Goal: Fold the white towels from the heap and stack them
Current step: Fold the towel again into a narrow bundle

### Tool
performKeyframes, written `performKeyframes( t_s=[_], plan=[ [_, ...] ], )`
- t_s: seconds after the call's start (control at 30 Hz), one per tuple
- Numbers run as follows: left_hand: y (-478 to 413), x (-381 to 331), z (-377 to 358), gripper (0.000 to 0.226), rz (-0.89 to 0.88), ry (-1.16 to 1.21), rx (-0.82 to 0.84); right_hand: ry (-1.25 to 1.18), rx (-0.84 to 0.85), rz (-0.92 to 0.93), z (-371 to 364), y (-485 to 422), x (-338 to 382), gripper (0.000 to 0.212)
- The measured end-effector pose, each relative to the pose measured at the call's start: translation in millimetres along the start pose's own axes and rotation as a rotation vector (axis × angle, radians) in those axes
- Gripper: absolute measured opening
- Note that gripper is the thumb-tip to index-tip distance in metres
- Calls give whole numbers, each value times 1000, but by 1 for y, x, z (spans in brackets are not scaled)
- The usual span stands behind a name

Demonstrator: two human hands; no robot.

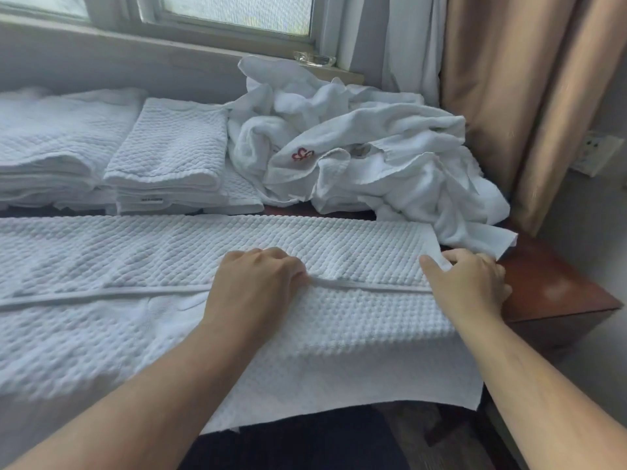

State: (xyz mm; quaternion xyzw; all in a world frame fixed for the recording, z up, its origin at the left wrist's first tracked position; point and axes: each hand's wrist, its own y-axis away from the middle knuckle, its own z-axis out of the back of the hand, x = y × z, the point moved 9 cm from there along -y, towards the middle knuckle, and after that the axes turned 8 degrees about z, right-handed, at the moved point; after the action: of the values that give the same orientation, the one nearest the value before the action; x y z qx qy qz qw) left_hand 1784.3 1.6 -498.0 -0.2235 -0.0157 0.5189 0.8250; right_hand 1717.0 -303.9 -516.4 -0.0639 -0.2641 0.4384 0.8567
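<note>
A white waffle-textured towel [142,252] lies spread across the wooden table, its far half folded over toward me so a hemmed edge runs across the middle. My left hand [258,283] pinches that hem near the centre with curled fingers. At the towel's right end my right hand [470,281] grips the folded corner. Behind it, at the back right, sits a heap of crumpled white towels [366,147], one with a red embroidered mark. Folded white towels [169,147] are stacked at the back left, with a second stack [51,144] beside them.
The dark wooden table [556,286] shows bare at its right corner, with its edge close to my right hand. A tan curtain [515,96] hangs at the right, a window sill with a glass dish [314,59] behind the heap. A wall socket [599,154] is at far right.
</note>
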Motion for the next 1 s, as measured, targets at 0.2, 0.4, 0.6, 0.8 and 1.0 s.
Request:
performKeyframes(
  t_s=[0.2,0.4,0.6,0.8,1.0],
  plan=[
    [-3,-6,-2,19,79,-68,-39,-287,-67,-29,3,-12,-7,18],
    [3,-7,-8,34,-79,68,9,-366,-159,-117,10,-18,-23,18],
    [9,-8,-9,54,-82,79,124,-331,-131,-104,11,-10,-14,24],
    [57,-24,-1,47,-203,108,87,-233,-339,164,40,50,-7,21],
    [71,-31,-16,54,-267,3,185,-288,-48,-66,9,112,-75,61]
  ],
)
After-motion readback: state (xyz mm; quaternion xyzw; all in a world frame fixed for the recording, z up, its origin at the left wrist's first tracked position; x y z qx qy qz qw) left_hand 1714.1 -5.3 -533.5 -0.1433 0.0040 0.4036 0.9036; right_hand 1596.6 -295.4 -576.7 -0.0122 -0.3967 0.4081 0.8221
